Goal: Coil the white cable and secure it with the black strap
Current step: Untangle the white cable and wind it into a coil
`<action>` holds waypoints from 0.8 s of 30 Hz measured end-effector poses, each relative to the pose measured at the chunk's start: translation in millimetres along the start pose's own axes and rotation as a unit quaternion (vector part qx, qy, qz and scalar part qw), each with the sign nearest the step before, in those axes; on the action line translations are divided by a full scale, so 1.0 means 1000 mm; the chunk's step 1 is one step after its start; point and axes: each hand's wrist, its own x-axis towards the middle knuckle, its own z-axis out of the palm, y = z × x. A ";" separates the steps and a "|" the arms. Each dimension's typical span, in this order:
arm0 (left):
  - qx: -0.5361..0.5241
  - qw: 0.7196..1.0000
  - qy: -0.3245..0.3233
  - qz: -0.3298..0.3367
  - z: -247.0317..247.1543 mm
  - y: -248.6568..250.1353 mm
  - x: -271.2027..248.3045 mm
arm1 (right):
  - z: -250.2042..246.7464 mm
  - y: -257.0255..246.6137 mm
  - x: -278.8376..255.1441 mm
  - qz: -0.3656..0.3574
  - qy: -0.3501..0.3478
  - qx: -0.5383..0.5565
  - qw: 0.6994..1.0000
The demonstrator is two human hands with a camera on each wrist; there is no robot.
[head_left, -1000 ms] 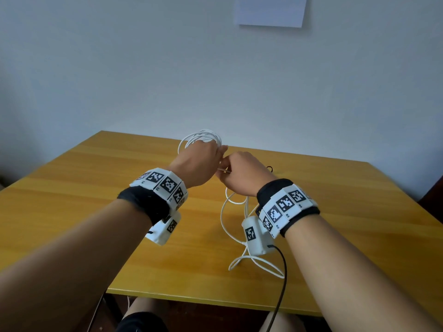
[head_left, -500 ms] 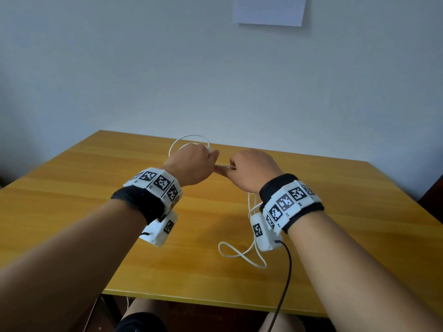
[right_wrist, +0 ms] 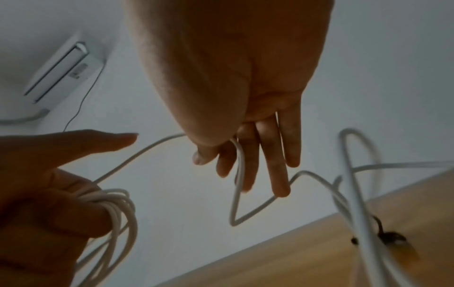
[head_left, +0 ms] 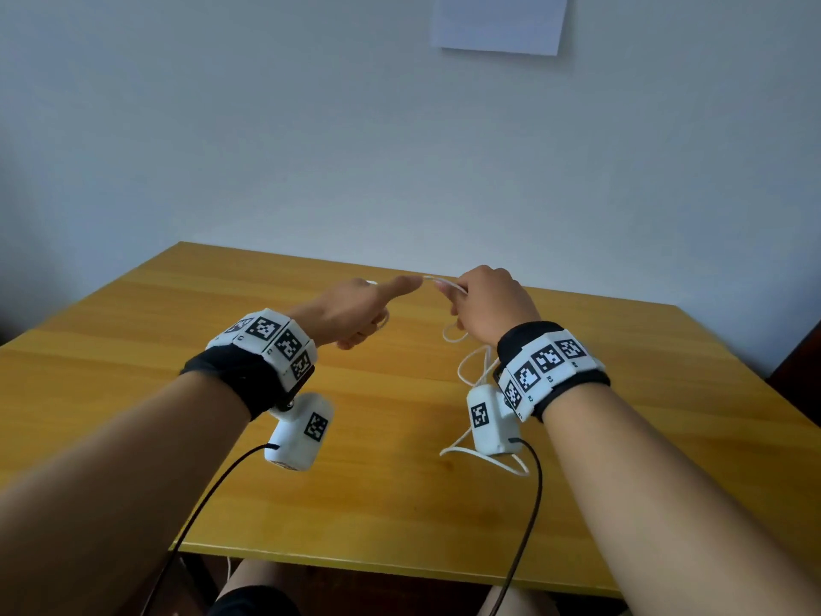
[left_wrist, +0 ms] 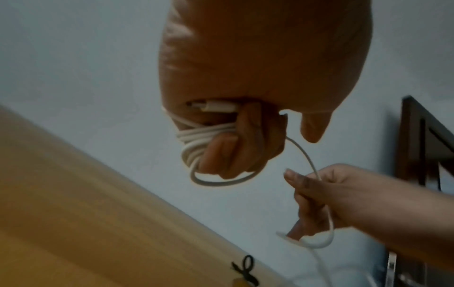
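My left hand [head_left: 355,315] is held above the wooden table [head_left: 155,393], its fingers curled round several loops of the white cable [left_wrist: 196,139], with the thumb stretched toward the other hand. The cable's plug [left_wrist: 216,106] lies tucked in that palm. My right hand [head_left: 486,304] is a little to the right and pinches the cable [right_wrist: 239,165] between thumb and fingers. A short span of cable [head_left: 433,279] runs between the two hands. The rest hangs below the right hand onto the table [head_left: 511,464]. The black strap [left_wrist: 245,271] lies on the table beyond the hands and is hidden in the head view.
A sheet of paper [head_left: 500,20] hangs on the pale wall behind the table. Dark furniture [left_wrist: 427,139] stands at the right. The wrist cameras' black leads [head_left: 528,504] trail over the table's near edge [head_left: 400,566].
My hands, close together a second ago, have drawn apart, the right one moving right with the cable. The loose cable on the table has shifted right under the right wrist.
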 end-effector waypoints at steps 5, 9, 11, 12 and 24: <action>-0.118 0.992 -0.038 0.008 0.009 0.012 -0.005 | -0.001 -0.008 -0.003 0.014 0.003 0.092 0.996; -0.224 0.974 -0.042 0.015 0.008 0.018 -0.006 | 0.002 -0.011 -0.004 -0.014 -0.001 0.118 0.993; -0.280 0.959 -0.044 0.029 0.006 0.019 -0.006 | 0.005 -0.011 -0.004 -0.023 0.006 0.126 0.992; -0.308 0.950 -0.041 0.034 0.005 0.020 -0.006 | 0.005 -0.011 -0.004 -0.019 0.000 0.138 0.990; -0.617 0.784 -0.014 0.073 0.000 0.029 -0.004 | 0.012 -0.029 -0.017 -0.037 -0.063 0.207 0.976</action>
